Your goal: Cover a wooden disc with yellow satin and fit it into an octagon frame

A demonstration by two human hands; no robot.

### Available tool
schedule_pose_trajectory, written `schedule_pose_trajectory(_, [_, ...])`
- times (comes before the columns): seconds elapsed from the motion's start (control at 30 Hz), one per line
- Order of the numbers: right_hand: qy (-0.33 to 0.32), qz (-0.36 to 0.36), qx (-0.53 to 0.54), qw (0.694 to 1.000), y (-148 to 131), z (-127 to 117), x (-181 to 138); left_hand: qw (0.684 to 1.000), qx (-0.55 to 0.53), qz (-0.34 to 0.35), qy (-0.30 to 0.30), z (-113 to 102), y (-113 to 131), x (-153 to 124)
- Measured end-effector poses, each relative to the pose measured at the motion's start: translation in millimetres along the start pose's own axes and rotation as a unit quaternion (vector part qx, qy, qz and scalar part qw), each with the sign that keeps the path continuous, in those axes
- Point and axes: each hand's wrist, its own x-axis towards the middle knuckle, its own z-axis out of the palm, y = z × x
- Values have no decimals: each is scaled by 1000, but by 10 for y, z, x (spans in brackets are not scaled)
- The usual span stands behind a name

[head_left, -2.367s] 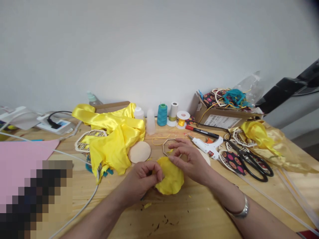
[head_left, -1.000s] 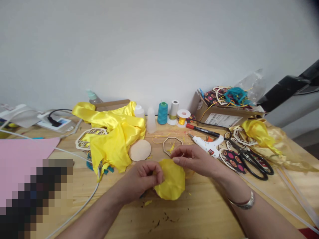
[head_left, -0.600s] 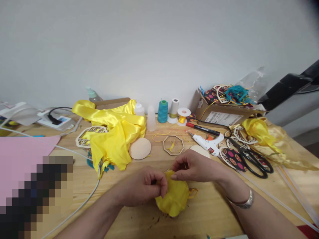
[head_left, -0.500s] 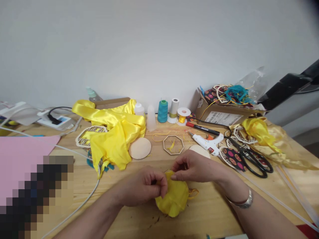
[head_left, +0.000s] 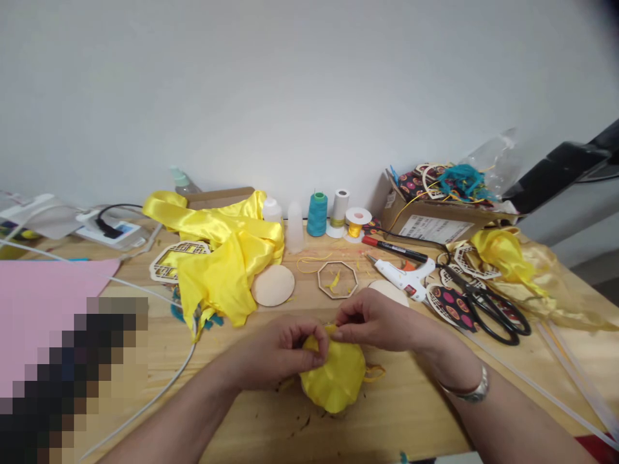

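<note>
A small round bundle of yellow satin fabric [head_left: 336, 380] sits on the wooden table [head_left: 401, 412] in front of me. My left hand [head_left: 278, 351] is closed, pinching the bundle's upper left edge. My right hand [head_left: 374, 319] is closed too, thumb and fingers pinching the top of the same fabric. A silver bangle [head_left: 467, 390] circles my right wrist. A thin yellow loop of thread pokes out at the bundle's right side.
A wooden octagon frame [head_left: 337, 280] and a wooden disc [head_left: 273, 285] lie just beyond my hands. A heap of yellow satin [head_left: 222, 258] lies to the left, a glue gun [head_left: 401, 277] and black scissors [head_left: 483, 303] to the right. Thread spools [head_left: 316, 214] and a cardboard box [head_left: 435, 219] stand by the wall.
My hands have drawn the yellow fabric nearer to me and gathered it from a flatter piece into a rounder bundle. My right hand has moved from the octagon frame onto the fabric's top.
</note>
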Motion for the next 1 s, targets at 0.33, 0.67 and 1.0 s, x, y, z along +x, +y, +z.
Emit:
schedule_pose_trajectory(0.33, [93,9,128,987,44,-124,-1,969,-157,29,188,-49,46,48])
schedule_pose_trajectory(0.67, [255,27,228,939,95,-154,53,738,228,330,542,54,-2,-39])
schedule_pose_trajectory(1.0, [279,-3,174,945,-40,76,126,948,-211,102,216,76,49,86])
